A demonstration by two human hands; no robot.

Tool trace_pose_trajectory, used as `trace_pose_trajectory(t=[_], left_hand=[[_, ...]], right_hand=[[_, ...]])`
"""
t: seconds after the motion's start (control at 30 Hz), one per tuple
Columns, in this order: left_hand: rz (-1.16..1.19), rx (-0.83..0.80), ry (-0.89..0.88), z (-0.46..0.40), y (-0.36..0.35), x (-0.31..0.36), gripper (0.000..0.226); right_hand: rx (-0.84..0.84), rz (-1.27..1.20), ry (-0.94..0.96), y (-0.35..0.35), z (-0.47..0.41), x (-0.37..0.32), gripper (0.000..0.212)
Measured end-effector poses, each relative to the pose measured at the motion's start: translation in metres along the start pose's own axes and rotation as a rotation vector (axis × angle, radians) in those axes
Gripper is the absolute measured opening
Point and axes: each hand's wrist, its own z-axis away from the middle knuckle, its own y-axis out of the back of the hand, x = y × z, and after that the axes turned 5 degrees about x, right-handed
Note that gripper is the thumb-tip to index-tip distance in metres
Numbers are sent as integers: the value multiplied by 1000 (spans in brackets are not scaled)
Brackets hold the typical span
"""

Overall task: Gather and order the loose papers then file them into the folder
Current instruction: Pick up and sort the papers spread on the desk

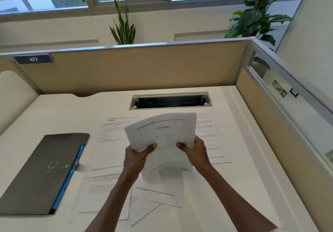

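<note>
I hold a stack of white printed papers (162,132) upright above the desk, its top sheet headed with an underlined title. My left hand (137,155) grips the stack's lower left edge, thumb on the front. My right hand (193,149) grips its lower right edge the same way. Several loose sheets (100,192) lie scattered flat on the white desk (45,116) beneath and around my hands. A dark grey folder (41,174) with a blue inner edge lies closed at the left of the desk, apart from both hands.
A rectangular cable slot (170,101) is cut into the desk behind the papers. Beige partition walls (144,69) close the desk at the back and right. Two potted plants stand beyond the partition, under the windows.
</note>
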Motion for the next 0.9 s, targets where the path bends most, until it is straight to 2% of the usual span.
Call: trace_pose_trajectory(t=[0.17,0.3,0.47,0.67,0.77,0.83,0.9], left_hand=[[-64,-37,36,-5,9,-22,33],[-92,-102,23,-17,14,-25,30],[-35,-154,29,-37,22,-18,11],[13,-232,85,-58,47,-17,29],[39,-192,102,-68,59,-23,31],[52,-158,113,-75,67,-25,27],[56,-122,122,-82,74,-25,22]], right_hand=[[31,85,-64,-11,10,28,34],[96,153,-69,-18,10,26,37],[157,182,-46,-26,5,8,32],[91,148,-157,-38,-2,-1,19],[204,73,-302,-38,-17,7,29],[295,179,-370,-30,-28,19,27],[340,404,-399,-21,-38,32,24]])
